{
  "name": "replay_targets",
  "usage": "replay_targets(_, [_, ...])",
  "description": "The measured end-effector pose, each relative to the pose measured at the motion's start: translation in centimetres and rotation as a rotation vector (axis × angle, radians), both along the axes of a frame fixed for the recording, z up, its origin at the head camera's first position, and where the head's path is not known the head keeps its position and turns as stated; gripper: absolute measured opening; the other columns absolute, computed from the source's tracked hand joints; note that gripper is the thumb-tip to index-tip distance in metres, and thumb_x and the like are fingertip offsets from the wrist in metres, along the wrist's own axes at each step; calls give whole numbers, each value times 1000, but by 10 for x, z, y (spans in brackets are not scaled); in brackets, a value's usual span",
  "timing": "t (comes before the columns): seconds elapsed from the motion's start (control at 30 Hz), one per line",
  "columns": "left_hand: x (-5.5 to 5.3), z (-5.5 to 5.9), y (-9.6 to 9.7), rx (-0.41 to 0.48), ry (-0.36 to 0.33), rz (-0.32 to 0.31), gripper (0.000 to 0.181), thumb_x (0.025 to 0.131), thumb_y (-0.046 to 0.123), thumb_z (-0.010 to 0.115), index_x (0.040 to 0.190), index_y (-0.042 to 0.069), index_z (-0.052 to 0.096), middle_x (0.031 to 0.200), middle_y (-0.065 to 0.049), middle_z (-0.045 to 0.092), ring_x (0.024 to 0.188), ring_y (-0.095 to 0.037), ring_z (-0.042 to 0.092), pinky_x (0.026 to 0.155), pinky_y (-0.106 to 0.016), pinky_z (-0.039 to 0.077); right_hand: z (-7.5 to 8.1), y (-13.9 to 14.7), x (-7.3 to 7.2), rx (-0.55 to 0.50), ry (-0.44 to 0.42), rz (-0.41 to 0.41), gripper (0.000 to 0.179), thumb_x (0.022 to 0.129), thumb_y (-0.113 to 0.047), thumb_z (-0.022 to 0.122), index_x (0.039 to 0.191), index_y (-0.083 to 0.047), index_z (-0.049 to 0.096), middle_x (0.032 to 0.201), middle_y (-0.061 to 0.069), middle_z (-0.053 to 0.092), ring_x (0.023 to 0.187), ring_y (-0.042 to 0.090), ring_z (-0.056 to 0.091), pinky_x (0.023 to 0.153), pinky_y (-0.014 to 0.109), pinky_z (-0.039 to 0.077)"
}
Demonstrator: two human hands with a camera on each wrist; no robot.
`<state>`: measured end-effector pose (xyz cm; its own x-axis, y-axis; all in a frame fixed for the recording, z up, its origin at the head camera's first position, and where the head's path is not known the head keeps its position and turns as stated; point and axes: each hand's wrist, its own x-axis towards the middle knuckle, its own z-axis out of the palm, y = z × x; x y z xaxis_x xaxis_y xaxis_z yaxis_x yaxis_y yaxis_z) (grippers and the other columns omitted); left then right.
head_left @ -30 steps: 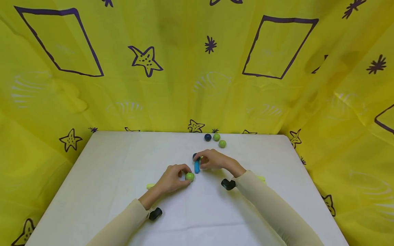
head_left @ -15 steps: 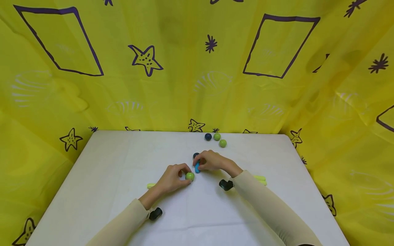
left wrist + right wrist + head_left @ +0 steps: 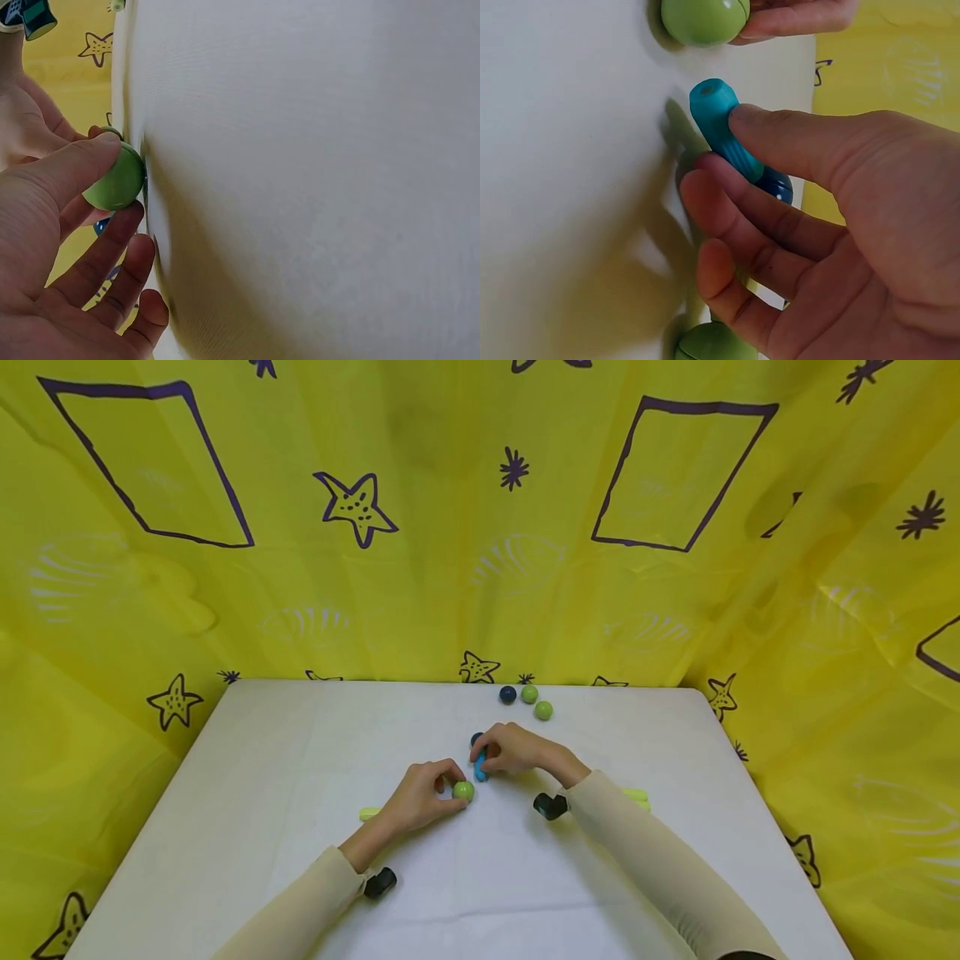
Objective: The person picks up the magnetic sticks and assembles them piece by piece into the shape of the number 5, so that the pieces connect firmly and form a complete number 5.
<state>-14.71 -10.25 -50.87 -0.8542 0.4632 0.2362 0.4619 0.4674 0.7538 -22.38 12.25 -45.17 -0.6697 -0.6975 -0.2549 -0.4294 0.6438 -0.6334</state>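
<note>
My left hand (image 3: 420, 795) holds a glossy green ball (image 3: 464, 791) between thumb and fingertips, low over the white table (image 3: 300, 735). Close beside it, my right hand (image 3: 517, 750) pinches a short blue ribbed rod (image 3: 481, 771). The right wrist view shows the rod's near end (image 3: 714, 96) bare, with a small hole, pointing toward the green ball but apart from it. A dark blue ball (image 3: 777, 185) sits at the rod's far end, partly covered by fingers. Below that hand another green ball (image 3: 716, 345) shows in the right wrist view.
At the table's back edge lie a dark blue ball (image 3: 507, 694) and two green balls (image 3: 543, 711). Yellow-green rods (image 3: 636, 795) lie by the right forearm, and another yellow-green rod (image 3: 367, 814) lies behind the left wrist. A yellow curtain (image 3: 435, 568) encloses the table.
My right fingers have closed over the blue rod, which showed more fully a second ago. The right forearm has shifted slightly left, uncovering more of the yellow-green rods. The left hand stays put.
</note>
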Motion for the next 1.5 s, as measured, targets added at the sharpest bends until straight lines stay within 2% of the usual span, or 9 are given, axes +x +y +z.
replay_targets(0.33, [0, -4, 1, 26, -12, 16, 23, 81, 13, 88, 96, 12, 71, 88, 3, 72, 74, -21, 57, 68, -24, 44, -3, 3, -10, -16, -66, 11, 19, 93, -6, 75, 111, -11, 77, 83, -2, 67, 71, 11, 56, 64, 23, 47])
replay_targets(0.77, [6, -2, 17, -3, -14, 151, 23, 80, 19, 89, 92, 13, 71, 85, 2, 75, 72, -16, 56, 66, -26, 43, 0, 2, -10, -42, -52, 24, 19, 91, -2, 75, 110, -8, 76, 84, -1, 68, 70, 10, 57, 63, 22, 47])
replay_targets(1.0, [10, 0, 27, -29, -30, 159, 23, 81, 24, 89, 92, 14, 71, 86, 4, 75, 72, -12, 53, 66, -27, 42, 0, 2, -10, -13, -33, 12, 19, 91, -3, 75, 110, -9, 77, 82, -2, 67, 69, 9, 56, 61, 21, 46])
replay_targets(1.2, [11, 0, 32, -42, -15, 169, 24, 82, 25, 88, 93, 14, 70, 85, 4, 75, 71, -8, 51, 66, -27, 43, 1, 1, -10, -8, -33, 12, 19, 91, -3, 76, 109, -8, 77, 82, -2, 67, 69, 9, 55, 61, 20, 46])
replay_targets(1.5, [12, 0, 34, -27, -11, 179, 23, 83, 24, 87, 95, 14, 70, 85, 4, 75, 71, -11, 53, 65, -27, 42, 0, 2, -9, -9, -56, 4, 18, 91, -2, 76, 108, -9, 77, 81, -2, 66, 68, 10, 55, 61, 21, 46])
